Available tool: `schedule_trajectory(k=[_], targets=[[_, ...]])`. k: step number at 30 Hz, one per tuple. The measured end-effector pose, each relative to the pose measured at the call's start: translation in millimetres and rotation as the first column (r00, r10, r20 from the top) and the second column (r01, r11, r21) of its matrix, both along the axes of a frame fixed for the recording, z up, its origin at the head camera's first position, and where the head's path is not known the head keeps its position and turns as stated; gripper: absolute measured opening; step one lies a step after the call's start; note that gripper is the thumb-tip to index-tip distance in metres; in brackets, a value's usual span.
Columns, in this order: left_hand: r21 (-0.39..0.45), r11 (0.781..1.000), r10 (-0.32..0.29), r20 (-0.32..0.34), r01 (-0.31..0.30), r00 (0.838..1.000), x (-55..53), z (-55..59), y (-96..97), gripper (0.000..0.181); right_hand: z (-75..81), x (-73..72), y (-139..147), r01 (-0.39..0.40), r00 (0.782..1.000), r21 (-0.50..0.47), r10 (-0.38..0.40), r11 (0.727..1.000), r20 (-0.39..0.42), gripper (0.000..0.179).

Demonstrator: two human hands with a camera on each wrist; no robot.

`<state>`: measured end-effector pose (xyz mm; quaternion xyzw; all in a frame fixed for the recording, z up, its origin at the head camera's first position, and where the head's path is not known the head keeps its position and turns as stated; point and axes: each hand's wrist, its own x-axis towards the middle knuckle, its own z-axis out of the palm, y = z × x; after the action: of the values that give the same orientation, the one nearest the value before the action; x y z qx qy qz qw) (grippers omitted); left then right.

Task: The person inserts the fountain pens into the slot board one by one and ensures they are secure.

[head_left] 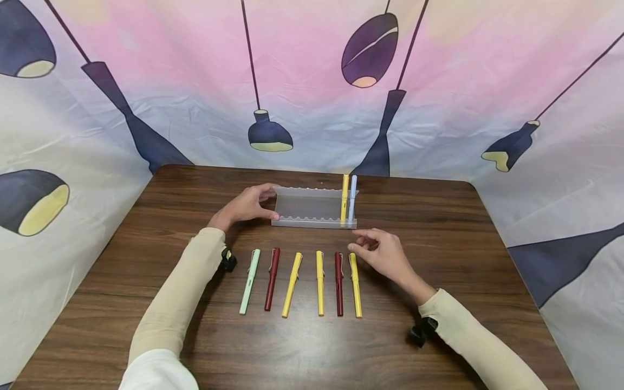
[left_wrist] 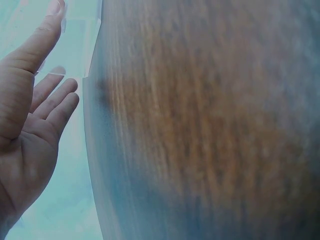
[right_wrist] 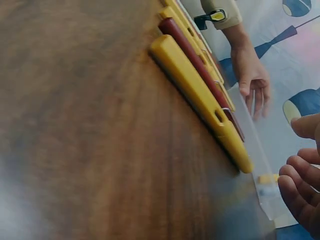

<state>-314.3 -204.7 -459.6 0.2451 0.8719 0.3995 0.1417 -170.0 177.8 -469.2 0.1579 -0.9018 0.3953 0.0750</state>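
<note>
A clear pen rack [head_left: 312,222] with notched front and back walls stands toward the back of the table. My left hand [head_left: 247,205] grips its left end, thumb at the front corner and fingers at the back. A yellow pen [head_left: 344,197] and a light blue pen [head_left: 352,197] lie in its rightmost notches. My right hand [head_left: 382,252] holds nothing, its fingers loosely bent near the cap of the rightmost yellow pen [head_left: 356,287]. That row also has a dark red pen [head_left: 339,287], a middle yellow pen [head_left: 320,284], and further pens leftward.
Toward the row's left lie another yellow pen [head_left: 291,286], a second dark red pen [head_left: 272,280] and a mint green pen [head_left: 249,283]. The brown wooden table [head_left: 312,352] meets a printed cloth backdrop [head_left: 312,81] behind the rack.
</note>
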Motion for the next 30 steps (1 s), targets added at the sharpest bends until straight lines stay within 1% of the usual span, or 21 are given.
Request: schedule_trajectory(k=[5,8,16,21,30], targets=[[0.002,1.0,-0.007,-0.003,0.007,1.0,-2.0,-1.5,-1.2,0.089,-3.2,4.9,-0.2,-0.01,0.998,0.052,0.007,0.999,0.068,0.042],[0.0,1.0,-0.007,-0.003,0.007,1.0,-2.3,-1.4,-1.6,0.089,-4.4,7.3,-0.3,-0.015,0.994,0.071,0.007,0.997,0.105,0.042],[0.015,1.0,-0.009,-0.011,0.01,1.0,-2.9,-1.9,-0.7,0.086,-8.5,12.1,0.1,-0.022,0.977,0.072,0.007,0.997,0.211,0.042],[0.013,1.0,-0.006,-0.007,0.006,1.0,-3.2,-2.3,-0.8,0.086,-10.5,13.3,-0.3,-0.028,0.973,0.077,0.01,0.997,0.231,0.042],[0.019,1.0,-0.011,0.012,0.01,1.0,-2.2,-1.3,-1.1,0.087,-11.9,13.0,-2.6,-0.056,0.967,0.132,0.021,0.99,0.254,0.045]])
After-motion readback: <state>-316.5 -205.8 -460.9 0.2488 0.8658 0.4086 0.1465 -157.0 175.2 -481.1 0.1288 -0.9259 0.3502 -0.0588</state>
